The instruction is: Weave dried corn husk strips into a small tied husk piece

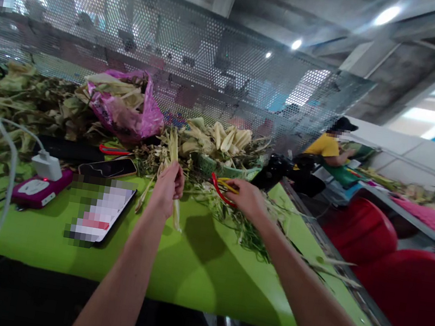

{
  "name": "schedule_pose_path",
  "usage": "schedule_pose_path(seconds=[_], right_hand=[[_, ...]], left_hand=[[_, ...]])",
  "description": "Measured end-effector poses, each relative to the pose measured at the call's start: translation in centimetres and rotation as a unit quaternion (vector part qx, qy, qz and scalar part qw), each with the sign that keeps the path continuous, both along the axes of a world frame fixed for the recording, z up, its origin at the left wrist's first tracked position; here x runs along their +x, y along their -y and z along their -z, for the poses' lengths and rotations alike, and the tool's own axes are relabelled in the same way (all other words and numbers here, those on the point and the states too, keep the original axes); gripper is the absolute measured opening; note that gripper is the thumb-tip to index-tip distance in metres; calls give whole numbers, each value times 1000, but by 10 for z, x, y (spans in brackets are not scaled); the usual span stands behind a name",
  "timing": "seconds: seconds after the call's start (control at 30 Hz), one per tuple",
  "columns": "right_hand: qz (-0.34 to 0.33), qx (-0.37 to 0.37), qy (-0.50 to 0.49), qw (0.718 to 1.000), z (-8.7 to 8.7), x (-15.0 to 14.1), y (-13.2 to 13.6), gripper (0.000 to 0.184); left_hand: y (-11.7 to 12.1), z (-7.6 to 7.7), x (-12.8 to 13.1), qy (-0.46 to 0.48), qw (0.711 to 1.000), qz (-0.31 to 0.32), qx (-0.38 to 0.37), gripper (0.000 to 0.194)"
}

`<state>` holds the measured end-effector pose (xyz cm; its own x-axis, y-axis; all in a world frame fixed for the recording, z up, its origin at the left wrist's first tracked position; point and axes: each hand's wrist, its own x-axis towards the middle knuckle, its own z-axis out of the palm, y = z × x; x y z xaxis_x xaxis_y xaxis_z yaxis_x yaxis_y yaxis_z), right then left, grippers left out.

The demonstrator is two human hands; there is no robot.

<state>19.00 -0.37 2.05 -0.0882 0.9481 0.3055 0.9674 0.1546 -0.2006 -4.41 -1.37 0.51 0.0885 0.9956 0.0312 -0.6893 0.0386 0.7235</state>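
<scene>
Pale stalks (173, 148) gripped in the left hand (167, 186), and the right hand (248, 198) grasps a red-and-yellow tool (218, 188) over the green worktop (201, 287), near a heaped basket (206, 165)!

Lime green is what I notice first, right across the table (180, 292). The bundle of husk (174, 149) is straw-yellow, paling to cream at its lower end, and the looped tool (220, 190) shows red and yellow. Beyond sits a glossy magenta-pink bag (152, 117), then cream husks (229, 140) over a mint-green basket (205, 165). The power strip (24, 197) is purple, the cable (2, 217) white, the chairs (364, 225) deep red. Small dots pattern the grey metal mesh (203, 45).
</scene>
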Motion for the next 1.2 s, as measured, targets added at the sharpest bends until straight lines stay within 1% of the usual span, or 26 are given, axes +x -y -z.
schedule_pose_path(seconds=[0.1,0.2,0.3,0.37,0.43,0.5,0.6,0.67,0.73,0.9,1.0,1.07,1.13,1.2], right_hand=[[6,19,10,1000,19,-12,-15,31],[5,7,7,1000,28,-6,-21,34],[-2,-2,-2,1000,26,3,-16,29],[-23,7,-16,1000,22,1,-9,22],[-57,11,-42,997,20,-7,-3,18],[-69,-5,-62,996,22,-21,-1,17],[-58,-17,-77,995,30,-40,-4,13],[-50,-20,-87,995,35,-47,-9,8],[-44,-25,-102,994,38,-47,-13,5],[-30,-41,-143,988,37,-37,-15,9],[-18,-43,-154,987,40,-39,-15,11],[-7,-45,-157,986,42,-43,-15,9],[-3,-45,-166,985,40,-46,-16,6],[-9,-46,-186,981,35,-46,-15,6]], left_hand=[[0,0,1,-9,1000,1,-2,35],[0,0,2,-10,1000,3,-4,35],[0,-1,3,-10,1000,9,-5,34],[0,-1,3,-11,1000,15,-2,33],[1,-2,3,-17,1000,26,6,32],[3,-2,3,-28,998,47,10,32],[5,-2,4,-43,996,79,12,32],[5,-1,4,-46,995,87,15,32],[4,-1,3,-45,995,88,19,32],[3,0,3,-34,996,85,12,32],[3,0,3,-31,996,85,2,32],[3,0,3,-32,996,86,1,32],[2,0,3,-35,996,86,6,32],[2,1,3,-39,996,85,10,32]])
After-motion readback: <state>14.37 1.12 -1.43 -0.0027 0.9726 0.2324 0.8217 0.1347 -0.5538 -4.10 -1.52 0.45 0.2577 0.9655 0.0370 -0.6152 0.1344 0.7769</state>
